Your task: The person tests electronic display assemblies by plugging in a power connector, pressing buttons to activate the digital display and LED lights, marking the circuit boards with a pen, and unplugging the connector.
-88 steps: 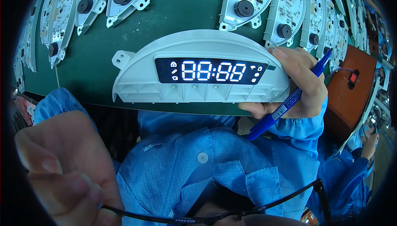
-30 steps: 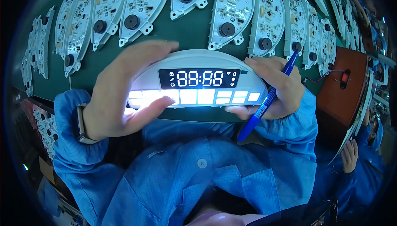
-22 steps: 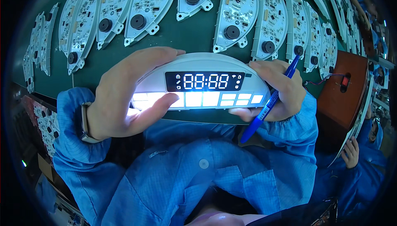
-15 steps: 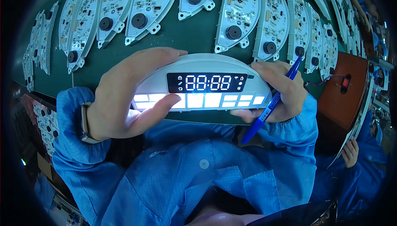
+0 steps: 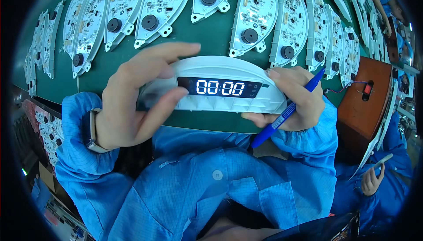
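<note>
The right hand (image 5: pixel 304 97) is closed on the right end of a white panel (image 5: pixel 229 67), with its thumb near the bottom edge and fingers near the top. The same hand has a blue pen (image 5: pixel 288 111) tucked in it, tilted, with one end toward the near left and the other toward the far right. A pale label (image 5: pixel 277 122) with tiny print sits on the pen, too small to read.

The left hand (image 5: pixel 132 95) is at the panel's left end. It is partly open, with a big gap between the thumb and the pointing finger. The thumb is in front of the panel, and I can't tell if it touches.

The panel is shaped like a half moon, up over the near side of the green table (image 5: pixel 202 122). Its black screen (image 5: pixel 220 87) shows four big glowing white digits with two dots in the middle. Small dim signs sit to their right.

On the far side are rows of white boards (image 5: pixel 255 7) with round black parts (image 5: pixel 249 36) and tiny print, too small to read. To the right is a brown box (image 5: pixel 357 100) with a red switch (image 5: pixel 367 89).
</note>
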`<act>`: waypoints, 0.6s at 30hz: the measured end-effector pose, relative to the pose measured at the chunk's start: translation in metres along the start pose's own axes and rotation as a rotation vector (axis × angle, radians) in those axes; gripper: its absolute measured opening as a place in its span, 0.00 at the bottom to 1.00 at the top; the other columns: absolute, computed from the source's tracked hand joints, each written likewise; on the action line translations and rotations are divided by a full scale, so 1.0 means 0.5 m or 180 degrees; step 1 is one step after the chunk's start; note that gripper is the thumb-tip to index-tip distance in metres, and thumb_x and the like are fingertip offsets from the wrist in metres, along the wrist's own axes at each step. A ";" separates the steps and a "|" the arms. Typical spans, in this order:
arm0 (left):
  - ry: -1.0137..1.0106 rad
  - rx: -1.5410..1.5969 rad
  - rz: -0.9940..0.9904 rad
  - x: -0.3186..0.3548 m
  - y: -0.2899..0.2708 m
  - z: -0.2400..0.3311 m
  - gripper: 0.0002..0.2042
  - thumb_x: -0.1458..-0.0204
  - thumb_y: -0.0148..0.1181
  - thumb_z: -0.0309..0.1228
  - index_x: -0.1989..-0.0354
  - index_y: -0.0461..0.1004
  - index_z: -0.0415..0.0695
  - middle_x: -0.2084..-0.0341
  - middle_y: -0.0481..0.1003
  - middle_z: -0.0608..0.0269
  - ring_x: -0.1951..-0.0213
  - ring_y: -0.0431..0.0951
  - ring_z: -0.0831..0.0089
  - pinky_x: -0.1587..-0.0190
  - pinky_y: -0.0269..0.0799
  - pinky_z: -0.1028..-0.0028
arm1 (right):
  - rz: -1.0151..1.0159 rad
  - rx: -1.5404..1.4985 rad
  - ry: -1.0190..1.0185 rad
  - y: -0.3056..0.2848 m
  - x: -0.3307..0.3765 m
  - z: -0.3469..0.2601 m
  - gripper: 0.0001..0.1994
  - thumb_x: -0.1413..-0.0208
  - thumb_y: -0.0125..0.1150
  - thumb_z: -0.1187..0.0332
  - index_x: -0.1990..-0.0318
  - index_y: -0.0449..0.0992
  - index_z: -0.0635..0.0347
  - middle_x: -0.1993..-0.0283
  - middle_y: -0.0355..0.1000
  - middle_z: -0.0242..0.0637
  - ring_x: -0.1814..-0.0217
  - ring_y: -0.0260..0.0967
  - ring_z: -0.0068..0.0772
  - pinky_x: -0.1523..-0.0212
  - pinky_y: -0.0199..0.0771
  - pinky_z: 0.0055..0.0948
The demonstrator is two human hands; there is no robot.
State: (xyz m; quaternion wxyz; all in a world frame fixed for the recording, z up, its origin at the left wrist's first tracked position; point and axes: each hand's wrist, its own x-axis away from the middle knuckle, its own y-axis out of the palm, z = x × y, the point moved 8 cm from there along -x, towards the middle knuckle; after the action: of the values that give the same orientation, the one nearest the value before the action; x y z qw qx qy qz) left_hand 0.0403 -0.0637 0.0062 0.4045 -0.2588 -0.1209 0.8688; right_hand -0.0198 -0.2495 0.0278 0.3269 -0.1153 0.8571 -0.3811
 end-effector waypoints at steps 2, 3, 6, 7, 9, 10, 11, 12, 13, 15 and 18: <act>0.0161 -0.0360 0.0176 -0.002 -0.006 0.007 0.15 0.45 0.52 0.16 0.51 0.57 0.39 0.48 0.68 0.31 0.51 0.75 0.52 0.47 0.69 0.62 | 0.0184 0.0212 -0.0159 0.003 0.009 -0.006 0.32 0.61 0.78 0.63 0.49 0.71 0.69 0.64 0.76 0.49 0.71 0.75 0.41 0.74 0.76 0.32; 0.0016 -0.0452 0.0304 0.000 -0.006 0.005 0.15 0.47 0.54 0.14 0.53 0.61 0.39 0.50 0.70 0.36 0.53 0.76 0.56 0.48 0.69 0.66 | 0.0144 0.0235 -0.0113 0.005 0.008 -0.007 0.29 0.60 0.77 0.65 0.51 0.72 0.70 0.65 0.76 0.48 0.71 0.75 0.41 0.74 0.76 0.32; -0.0181 -0.0995 0.0119 -0.012 -0.005 -0.001 0.13 0.50 0.58 0.14 0.57 0.66 0.37 0.51 0.72 0.42 0.52 0.75 0.60 0.48 0.69 0.68 | 0.0163 0.0624 -0.0144 0.007 0.005 -0.017 0.28 0.60 0.77 0.65 0.52 0.73 0.70 0.65 0.76 0.47 0.72 0.74 0.41 0.74 0.75 0.32; -0.0377 -0.0873 0.0304 -0.010 -0.009 -0.003 0.10 0.51 0.60 0.13 0.62 0.69 0.36 0.52 0.73 0.47 0.52 0.75 0.64 0.48 0.69 0.70 | 0.0120 0.0698 -0.0138 0.010 0.009 -0.018 0.26 0.60 0.76 0.66 0.53 0.74 0.69 0.66 0.75 0.46 0.72 0.74 0.39 0.75 0.75 0.31; -0.0385 -0.0740 0.0632 -0.004 -0.009 -0.008 0.11 0.53 0.62 0.14 0.62 0.70 0.36 0.54 0.74 0.48 0.56 0.77 0.61 0.53 0.72 0.70 | 0.0092 0.0786 -0.0146 0.017 0.016 -0.021 0.31 0.62 0.78 0.65 0.50 0.71 0.66 0.65 0.75 0.46 0.69 0.75 0.40 0.72 0.76 0.33; -0.0407 -0.0575 0.0942 0.002 -0.017 -0.013 0.11 0.55 0.64 0.16 0.63 0.71 0.36 0.56 0.75 0.50 0.60 0.78 0.59 0.58 0.75 0.70 | 0.0048 0.0863 -0.0121 0.021 0.019 -0.020 0.35 0.63 0.80 0.63 0.47 0.68 0.63 0.65 0.76 0.46 0.66 0.75 0.42 0.69 0.77 0.34; -0.0382 -0.0600 0.0957 0.004 -0.015 -0.014 0.11 0.55 0.64 0.16 0.63 0.71 0.36 0.56 0.75 0.50 0.60 0.78 0.59 0.58 0.75 0.70 | 0.0054 0.0856 -0.0194 0.023 0.019 -0.021 0.35 0.63 0.80 0.64 0.47 0.68 0.64 0.66 0.76 0.47 0.68 0.75 0.42 0.70 0.77 0.34; -0.0400 -0.0604 0.1018 0.006 -0.017 -0.017 0.11 0.55 0.64 0.16 0.63 0.71 0.36 0.57 0.76 0.50 0.60 0.78 0.59 0.58 0.75 0.70 | 0.0072 0.0871 -0.0226 0.023 0.019 -0.024 0.35 0.63 0.80 0.64 0.47 0.68 0.64 0.66 0.76 0.47 0.68 0.75 0.42 0.70 0.77 0.34; -0.0411 -0.0600 0.1075 0.006 -0.020 -0.017 0.11 0.55 0.64 0.16 0.64 0.71 0.36 0.59 0.77 0.51 0.60 0.79 0.59 0.57 0.75 0.69 | 0.0088 0.0911 -0.0246 0.021 0.018 -0.027 0.35 0.63 0.80 0.64 0.47 0.67 0.64 0.66 0.76 0.48 0.69 0.75 0.43 0.71 0.77 0.34; -0.0389 -0.0639 0.1101 0.002 -0.022 -0.012 0.10 0.56 0.64 0.16 0.65 0.71 0.36 0.60 0.77 0.52 0.59 0.79 0.59 0.57 0.75 0.69 | 0.0164 0.0940 -0.0340 0.017 0.016 -0.033 0.34 0.63 0.79 0.65 0.48 0.68 0.67 0.67 0.76 0.49 0.70 0.76 0.44 0.72 0.77 0.33; -0.0449 -0.0652 0.1167 0.002 -0.024 -0.005 0.09 0.56 0.64 0.16 0.66 0.72 0.36 0.61 0.78 0.53 0.59 0.79 0.60 0.57 0.75 0.69 | 0.0292 0.0987 -0.0405 0.012 0.014 -0.041 0.32 0.63 0.79 0.65 0.50 0.70 0.68 0.68 0.76 0.48 0.70 0.76 0.43 0.73 0.77 0.33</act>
State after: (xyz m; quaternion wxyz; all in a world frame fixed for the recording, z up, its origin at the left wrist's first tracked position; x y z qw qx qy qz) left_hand 0.0487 -0.0553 0.0088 0.2019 -0.2548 -0.1874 0.9269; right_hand -0.0383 -0.2367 0.0303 0.4114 -0.0481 0.7700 -0.4854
